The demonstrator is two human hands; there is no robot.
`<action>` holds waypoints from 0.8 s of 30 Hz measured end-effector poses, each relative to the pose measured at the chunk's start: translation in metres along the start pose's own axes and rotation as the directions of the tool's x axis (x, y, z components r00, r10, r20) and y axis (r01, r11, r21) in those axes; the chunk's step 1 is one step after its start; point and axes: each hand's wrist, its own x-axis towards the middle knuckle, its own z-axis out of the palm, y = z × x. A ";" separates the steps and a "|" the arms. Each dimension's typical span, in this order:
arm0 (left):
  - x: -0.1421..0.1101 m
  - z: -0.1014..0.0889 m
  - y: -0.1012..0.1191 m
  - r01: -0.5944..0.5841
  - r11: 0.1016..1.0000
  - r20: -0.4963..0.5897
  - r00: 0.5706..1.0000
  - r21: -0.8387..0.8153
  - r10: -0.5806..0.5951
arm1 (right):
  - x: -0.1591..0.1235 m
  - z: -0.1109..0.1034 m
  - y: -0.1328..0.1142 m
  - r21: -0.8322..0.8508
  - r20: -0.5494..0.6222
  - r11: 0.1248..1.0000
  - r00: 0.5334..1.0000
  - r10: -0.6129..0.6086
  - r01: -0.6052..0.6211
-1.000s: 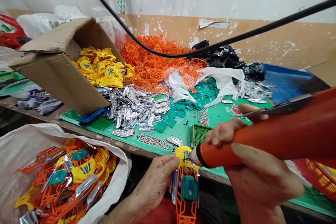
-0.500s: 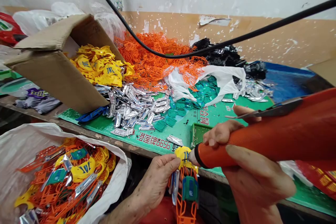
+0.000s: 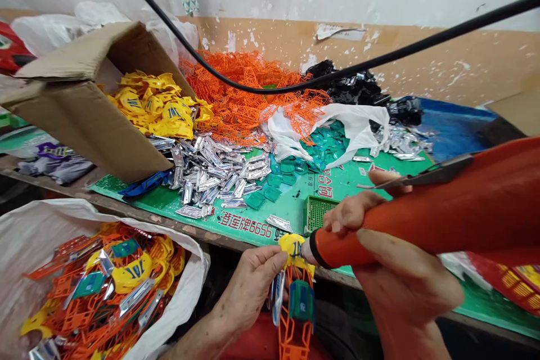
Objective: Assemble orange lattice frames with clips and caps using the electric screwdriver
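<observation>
Low in the middle, my left hand (image 3: 248,284) pinches a plastic toy assembly by its yellow piece (image 3: 290,244). Below that piece hang an orange lattice frame (image 3: 291,337), a green transparent part (image 3: 301,299) and shiny silver strips (image 3: 277,298). My right hand (image 3: 405,270) is wrapped round a thick orange handheld tool (image 3: 422,222) with a black ring near its front. Its pale metal tip (image 3: 306,251) appears to touch the yellow piece's right side; the exact contact is partly hidden. A thin pointed metal blade (image 3: 382,184) with a dark handle lies along the tool's top, by my right fingers.
A white sack (image 3: 198,259) of similar assemblies stands at lower left. On the green tabletop (image 3: 291,202) are a tilted cardboard box (image 3: 84,118) with yellow pieces, loose silver strips (image 3: 211,169), orange frames (image 3: 244,90) and a green basket (image 3: 318,212). A black cable (image 3: 270,90) hangs across.
The whole scene has shifted slightly left in view. Both hands keep their grips, and the tool's tip stays at the yellow piece.
</observation>
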 end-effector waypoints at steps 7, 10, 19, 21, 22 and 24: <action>-0.001 0.004 -0.003 0.011 0.995 0.020 1.000 -0.099 -0.009 | 0.001 0.001 -0.003 -0.018 -0.026 1.000 1.000 0.003 -0.004; -0.003 0.007 -0.003 0.007 0.993 0.012 1.000 -0.118 -0.006 | -0.001 0.000 -0.003 -0.010 -0.013 1.000 1.000 0.001 -0.001; -0.002 0.009 -0.001 0.026 0.987 -0.001 1.000 -0.157 -0.026 | -0.002 0.000 -0.004 -0.031 -0.024 0.999 1.000 -0.011 0.010; -0.001 0.009 -0.002 0.033 0.986 -0.010 0.999 -0.163 -0.036 | -0.002 0.000 -0.005 -0.022 -0.026 1.000 1.000 -0.007 0.007; 0.000 0.010 -0.003 0.041 0.984 -0.015 0.999 -0.172 -0.044 | -0.002 0.000 -0.005 -0.017 -0.026 1.000 1.000 -0.005 0.005; 0.000 0.011 -0.003 0.061 0.981 -0.022 0.998 -0.185 -0.066 | -0.003 0.000 -0.005 -0.012 -0.027 1.000 1.000 -0.004 0.003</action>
